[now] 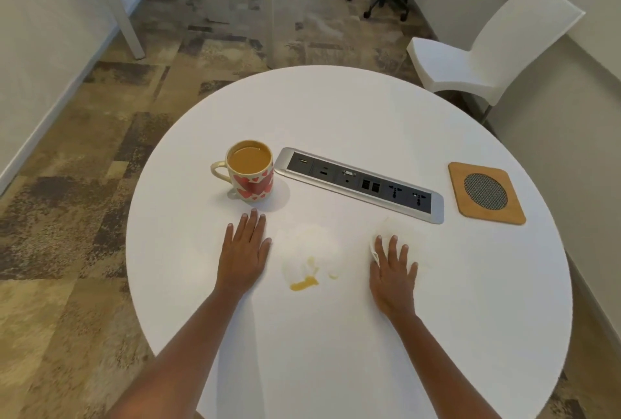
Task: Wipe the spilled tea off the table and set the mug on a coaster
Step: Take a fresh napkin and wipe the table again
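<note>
A cream mug (250,171) with red hearts, full of tea, stands on the round white table (353,109), left of centre. A small amber tea spill (304,284) lies between my hands, with a wet smear (312,244) behind it. My left hand (243,252) rests flat on the table, fingers apart, just below the mug and not touching it. My right hand (393,272) lies flat on a white tissue (395,234), which sticks out past the fingertips. A square wooden coaster (485,192) with a round mesh centre sits at the right.
A silver power and data socket strip (359,183) is set into the table between mug and coaster. A white chair (487,45) stands beyond the table's far right edge. Office chairs and table legs stand farther back on the patterned carpet.
</note>
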`<state>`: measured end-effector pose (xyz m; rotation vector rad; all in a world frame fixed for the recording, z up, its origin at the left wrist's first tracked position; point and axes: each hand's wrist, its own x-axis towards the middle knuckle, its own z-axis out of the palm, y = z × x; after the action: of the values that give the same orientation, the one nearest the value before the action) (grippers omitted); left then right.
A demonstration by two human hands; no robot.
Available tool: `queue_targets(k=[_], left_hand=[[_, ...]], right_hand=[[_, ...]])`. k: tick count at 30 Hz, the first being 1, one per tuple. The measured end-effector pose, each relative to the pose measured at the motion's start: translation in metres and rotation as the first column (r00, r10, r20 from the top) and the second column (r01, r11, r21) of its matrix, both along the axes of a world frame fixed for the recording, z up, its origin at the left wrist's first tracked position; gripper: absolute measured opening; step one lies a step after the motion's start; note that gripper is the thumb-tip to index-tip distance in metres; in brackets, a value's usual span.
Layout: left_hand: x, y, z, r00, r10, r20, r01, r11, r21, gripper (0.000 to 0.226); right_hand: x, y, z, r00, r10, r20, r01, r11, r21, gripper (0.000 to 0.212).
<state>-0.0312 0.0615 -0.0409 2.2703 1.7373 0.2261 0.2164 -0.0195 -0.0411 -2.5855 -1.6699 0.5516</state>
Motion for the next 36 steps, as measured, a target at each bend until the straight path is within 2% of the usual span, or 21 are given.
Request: queue_targets(k=[6, 9, 13, 19, 22, 26, 30, 36], left_hand=[[-0.002, 0.001, -0.009, 0.996, 0.045, 0.081, -0.049, 0.998, 0.042, 0.050], [-0.003, 0.002, -0.013, 0.978, 0.083, 0.192, -0.088, 0.996, 0.018, 0.050], [-0.005, 0.004, -0.016, 0.961, 0.109, 0.255, -0.112, 0.994, -0.003, 0.053], [-0.004, 0.003, -0.016, 0.952, 0.106, 0.286, -0.118, 0.993, 0.022, 0.053], [-0.005, 0.002, -0.017, 0.952, 0.105, 0.289, -0.115, 0.993, 0.016, 0.054], [-0.006, 0.001, -0.018, 0.950, 0.109, 0.292, -0.115, 0.993, 0.002, 0.056], [-0.006, 0.000, -0.019, 0.954, 0.100, 0.284, -0.106, 0.994, 0.005, 0.056], [-0.006, -0.004, -0.019, 0.961, 0.087, 0.262, -0.095, 0.995, 0.017, 0.055]], right_hand=[[-0.053, 0.035, -0.006, 0.991, 0.117, -0.058, -0.113, 0.991, 0.078, 0.052], [-0.087, 0.052, -0.006, 0.967, 0.239, -0.092, -0.228, 0.966, 0.119, 0.051], [-0.097, 0.054, -0.008, 0.929, 0.345, -0.133, -0.324, 0.933, 0.155, 0.050], [-0.091, 0.033, -0.004, 0.729, 0.616, -0.300, -0.587, 0.787, 0.190, 0.047], [-0.090, 0.023, 0.002, 0.645, 0.633, -0.429, -0.610, 0.764, 0.210, 0.047], [-0.077, 0.008, 0.008, 0.603, 0.584, -0.544, -0.599, 0.782, 0.175, 0.050], [-0.052, 0.000, 0.011, 0.584, 0.611, -0.535, -0.683, 0.726, 0.083, 0.052], [-0.035, 0.002, 0.020, 0.518, 0.674, -0.527, -0.746, 0.657, 0.108, 0.051]])
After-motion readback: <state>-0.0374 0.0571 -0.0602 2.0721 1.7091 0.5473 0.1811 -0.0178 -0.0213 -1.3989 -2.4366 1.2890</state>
